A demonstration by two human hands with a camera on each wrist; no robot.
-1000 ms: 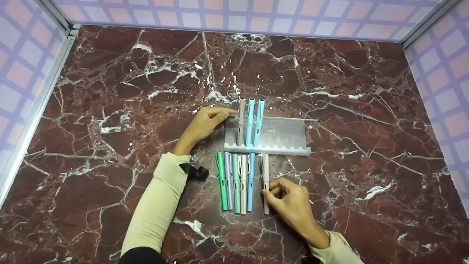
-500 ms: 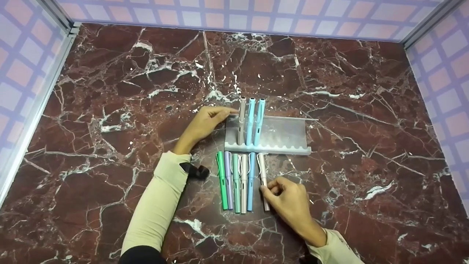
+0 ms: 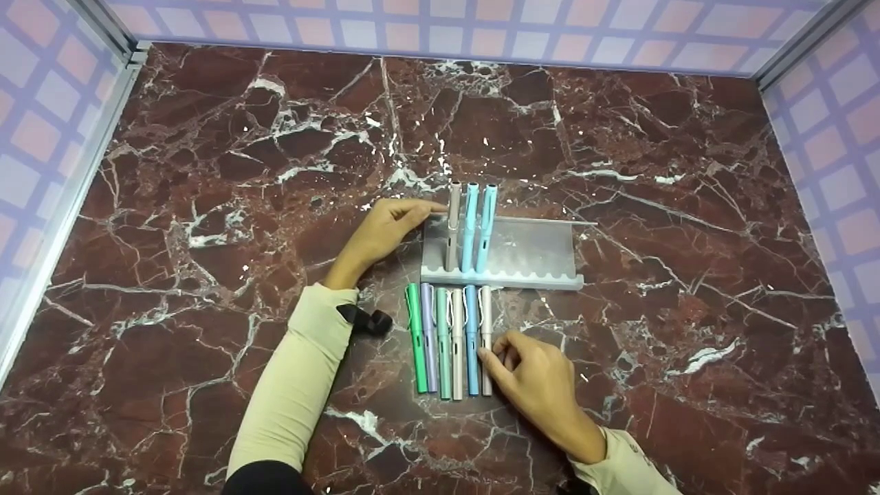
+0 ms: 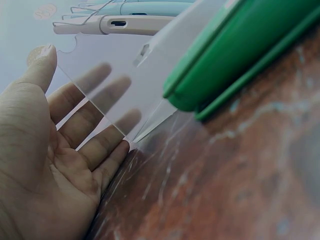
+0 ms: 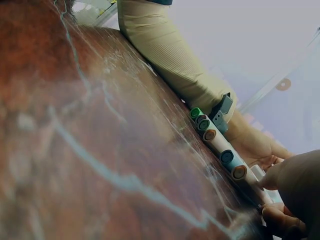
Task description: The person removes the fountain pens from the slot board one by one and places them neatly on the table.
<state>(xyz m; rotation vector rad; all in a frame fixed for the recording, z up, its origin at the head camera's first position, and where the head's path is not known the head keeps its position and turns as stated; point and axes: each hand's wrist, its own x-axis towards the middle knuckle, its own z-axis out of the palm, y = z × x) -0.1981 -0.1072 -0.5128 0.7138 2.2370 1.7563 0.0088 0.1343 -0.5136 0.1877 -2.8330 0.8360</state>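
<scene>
A clear acrylic pen stand with a notched front ledge holds a taupe pen and two light-blue pens upright at its left end. My left hand pinches the stand's upper left corner; in the left wrist view, the thumb is at the edge and the other fingers lie behind the panel. My right hand pinches a pale grey-beige pen near its lower half, flat on the table beside a blue pen. The fingertips partly hide in the right wrist view.
Left of the blue pen lie a green pen, a purple pen, a grey-green pen and a beige pen, side by side before the stand. Checkered panels border the marbled table.
My right hand has slid the pale pen leftward, from a gap apart to alongside the blue pen, straightening it after a tilt. My left hand and the stand have stayed in place.
</scene>
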